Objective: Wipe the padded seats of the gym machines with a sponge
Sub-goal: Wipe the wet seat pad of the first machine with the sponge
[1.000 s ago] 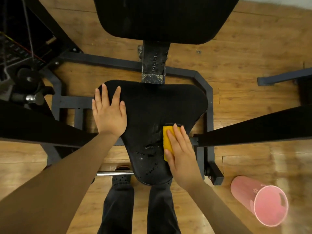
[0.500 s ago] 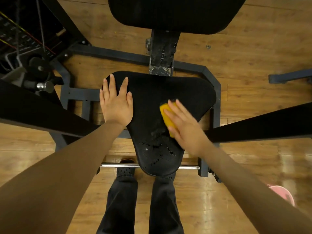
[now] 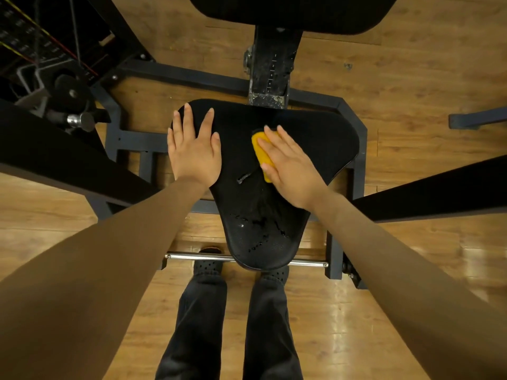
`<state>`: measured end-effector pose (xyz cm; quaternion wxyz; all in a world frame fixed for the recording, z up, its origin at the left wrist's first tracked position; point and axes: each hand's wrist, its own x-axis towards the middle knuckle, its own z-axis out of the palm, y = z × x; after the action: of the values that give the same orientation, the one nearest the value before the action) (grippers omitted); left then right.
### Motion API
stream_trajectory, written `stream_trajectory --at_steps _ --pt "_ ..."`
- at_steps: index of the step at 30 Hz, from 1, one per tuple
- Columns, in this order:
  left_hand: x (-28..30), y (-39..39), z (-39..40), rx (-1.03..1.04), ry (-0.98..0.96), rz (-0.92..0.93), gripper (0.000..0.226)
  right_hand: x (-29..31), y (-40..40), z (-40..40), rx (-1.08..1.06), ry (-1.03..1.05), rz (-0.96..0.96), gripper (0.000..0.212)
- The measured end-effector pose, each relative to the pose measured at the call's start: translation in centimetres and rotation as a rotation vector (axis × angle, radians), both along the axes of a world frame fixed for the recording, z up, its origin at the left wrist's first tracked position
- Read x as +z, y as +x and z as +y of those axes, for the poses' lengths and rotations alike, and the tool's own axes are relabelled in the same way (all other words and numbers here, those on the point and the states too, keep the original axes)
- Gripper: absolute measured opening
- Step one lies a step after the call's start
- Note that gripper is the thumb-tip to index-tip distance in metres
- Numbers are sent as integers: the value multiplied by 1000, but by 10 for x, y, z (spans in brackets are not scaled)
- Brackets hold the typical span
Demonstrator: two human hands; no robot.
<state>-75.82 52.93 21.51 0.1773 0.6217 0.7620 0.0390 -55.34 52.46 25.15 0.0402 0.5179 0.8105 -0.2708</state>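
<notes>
A black padded seat point(image 3: 315, 144), wide at the far end and narrow toward me, fills the middle of the view. My right hand point(image 3: 290, 165) presses a yellow sponge point(image 3: 262, 152) flat onto the seat's centre, fingers spread over it. My left hand point(image 3: 193, 152) lies flat and open on the seat's left far corner, holding nothing. Wet streaks and droplets point(image 3: 260, 215) shine on the seat's narrow near part.
The black backrest pad point(image 3: 290, 12) hangs at the top above its adjustment post point(image 3: 270, 72). Dark padded arms point(image 3: 439, 187) point(image 3: 55, 157) cross both sides. A grey steel frame point(image 3: 356, 149) surrounds the seat, with a chrome bar point(image 3: 203, 257) near my legs. Weight stack cables are at the top left.
My right hand has slid the sponge away from me, from the seat's near right edge up to its centre. The left hand stays flat on the left corner. The pink bucket has left the view.
</notes>
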Motion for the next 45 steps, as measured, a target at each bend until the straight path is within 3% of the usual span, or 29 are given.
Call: stream_trajectory --at_steps 4,9,19,28,38,45 --pt "2 -1 1 -7 -17 0 49 19 6 -65 -33 3 18 56" --pt "2 0 0 0 -16 7 49 31 19 -152 -42 -10 -100 56" --pt "3 -1 2 -9 -40 11 50 -5 -12 -16 -134 25 -60 55" --pt "14 -7 -2 -75 -104 -27 50 28 -26 -158 -225 -3 -122 57" --pt "28 -52 -7 -419 -256 13 51 4 -63 -49 -369 56 -78 54" --pt "30 -51 -5 -411 -288 -17 52 31 -78 -169 -312 20 -181 69"
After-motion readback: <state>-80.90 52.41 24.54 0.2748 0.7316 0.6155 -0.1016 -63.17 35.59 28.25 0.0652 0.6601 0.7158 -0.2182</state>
